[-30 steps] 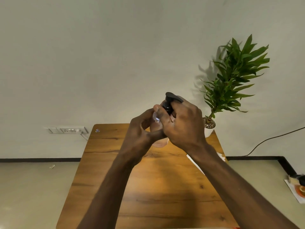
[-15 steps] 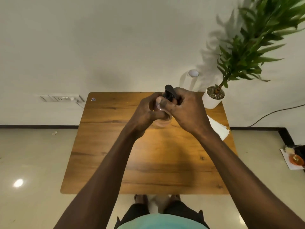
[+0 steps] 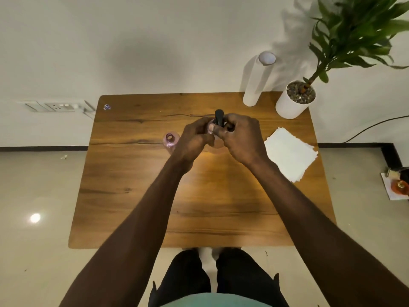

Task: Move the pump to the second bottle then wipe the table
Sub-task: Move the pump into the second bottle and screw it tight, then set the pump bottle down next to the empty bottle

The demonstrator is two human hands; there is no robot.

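Observation:
Both hands meet over the far middle of the wooden table (image 3: 132,196). My left hand (image 3: 194,138) wraps a clear pinkish bottle (image 3: 218,144), mostly hidden by my fingers. My right hand (image 3: 241,138) grips the black pump (image 3: 219,117) at the bottle's neck, and the pump head sticks up between the two hands. A second pinkish bottle (image 3: 170,139) stands open, without a cap, just left of my left hand. A stack of white paper napkins (image 3: 290,151) lies on the table to the right of my right hand.
A tall white cylinder (image 3: 257,80) and a white pot with a green plant (image 3: 294,100) stand at the table's far right corner. A small sticker (image 3: 107,106) marks the far left corner. Wall sockets (image 3: 57,105) sit left; items lie on the floor at right (image 3: 396,185).
The camera has tilted down, bringing the whole table, the open bottle, the napkins and my legs into view. Both hands stay on the bottle and pump.

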